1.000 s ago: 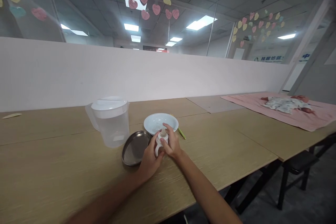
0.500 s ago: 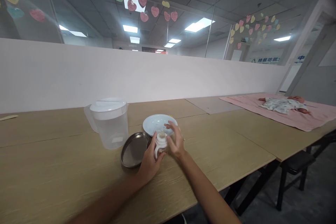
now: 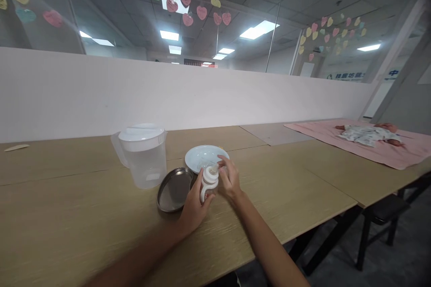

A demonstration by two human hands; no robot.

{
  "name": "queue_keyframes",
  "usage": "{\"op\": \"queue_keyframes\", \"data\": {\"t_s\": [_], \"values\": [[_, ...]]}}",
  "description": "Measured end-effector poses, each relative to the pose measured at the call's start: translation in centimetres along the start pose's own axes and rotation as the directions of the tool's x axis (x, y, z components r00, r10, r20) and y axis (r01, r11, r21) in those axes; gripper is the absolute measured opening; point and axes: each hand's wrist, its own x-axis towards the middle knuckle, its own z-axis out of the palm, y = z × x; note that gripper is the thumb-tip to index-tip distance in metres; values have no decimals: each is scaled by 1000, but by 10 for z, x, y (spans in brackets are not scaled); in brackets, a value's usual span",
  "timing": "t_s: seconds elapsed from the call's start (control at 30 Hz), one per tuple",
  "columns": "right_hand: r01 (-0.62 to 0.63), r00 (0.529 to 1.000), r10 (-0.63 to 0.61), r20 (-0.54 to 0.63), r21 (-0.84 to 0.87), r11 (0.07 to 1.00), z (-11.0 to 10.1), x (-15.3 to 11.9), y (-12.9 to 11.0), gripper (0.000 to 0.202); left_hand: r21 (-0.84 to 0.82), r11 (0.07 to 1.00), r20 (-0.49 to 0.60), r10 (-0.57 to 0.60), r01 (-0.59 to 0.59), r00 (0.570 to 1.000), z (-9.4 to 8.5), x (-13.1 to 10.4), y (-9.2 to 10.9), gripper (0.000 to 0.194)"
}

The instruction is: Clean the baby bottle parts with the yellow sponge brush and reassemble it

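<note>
A small baby bottle (image 3: 210, 180) with a white collar and a curved white handle stands tilted in the grip of my left hand (image 3: 195, 204), whose fingers and thumb wrap round its body. Close to the bottle's top is my right hand (image 3: 230, 178), fingers bent and thumb drawn in; a faint see-through piece seems to be between them, too unclear to name. Just behind the bottle lies a white bowl (image 3: 192, 158). To the left, a metal kidney dish (image 3: 173, 190) rests on the table, partly behind my left hand.
A clear plastic jug (image 3: 148, 168) with a white lid stands left of the dish. A flat wooden stick (image 3: 16, 147) lies at far left. On the right, a baby doll (image 3: 368, 135) lies on a pink cloth (image 3: 316, 136). A dark stool (image 3: 380, 210) stands beside the wooden table (image 3: 286, 197).
The view has shifted slightly. My right-hand fingers have drawn closer together beside the bottle's top, and more of the bottle's body shows. My left hand keeps its hold.
</note>
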Motion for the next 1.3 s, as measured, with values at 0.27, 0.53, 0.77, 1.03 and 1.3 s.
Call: {"op": "queue_keyframes", "data": {"t_s": [0.27,0.53,0.77,1.03,1.3], "values": [[76,997,-73,29,-107,991,7,3,-22,36,-9,1000,9,-3,3,1000,1,1,-2,68],[-329,944,311,109,367,870,12,14,-15,33,9,1000,28,-3,2,1000,-1,2,1,62],[-568,791,525,313,695,442,0,24,-2,46,-31,999,18,-30,31,999,0,1,0,59],[-558,828,397,397,660,503,-6,21,-2,50,-26,1000,18,12,-11,1000,0,2,2,59],[-595,800,358,481,567,570,-5,19,1,44,-55,998,28,12,-10,1000,-2,2,6,58]]}}
